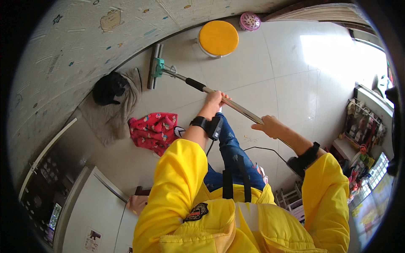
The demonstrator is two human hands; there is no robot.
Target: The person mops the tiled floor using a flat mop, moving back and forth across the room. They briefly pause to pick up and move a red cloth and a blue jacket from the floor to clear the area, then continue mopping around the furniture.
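Note:
A sponge mop (pixel 155 67) with a teal clamp lies with its wide head on the tiled floor, beside the wall at the upper left. Its metal pole (pixel 242 110) runs down to the right towards my body. My left hand (pixel 215 98) is closed around the pole just below the black foam sleeve (pixel 195 84). Farther down the same pole, my right hand (pixel 271 126) grips it, thumb pointing left. The pole's far end is hidden behind my right forearm. Both wrists wear black strapped devices with cables.
A round stool (pixel 218 38) with an orange top stands near the wall, with a pink basket (pixel 250 21) beyond it. A black animal (pixel 110 88) lies on a grey-brown blanket (pixel 110 123). Red patterned cloth (pixel 153 131) lies nearer me. A cluttered rack (pixel 364 121) stands at the right.

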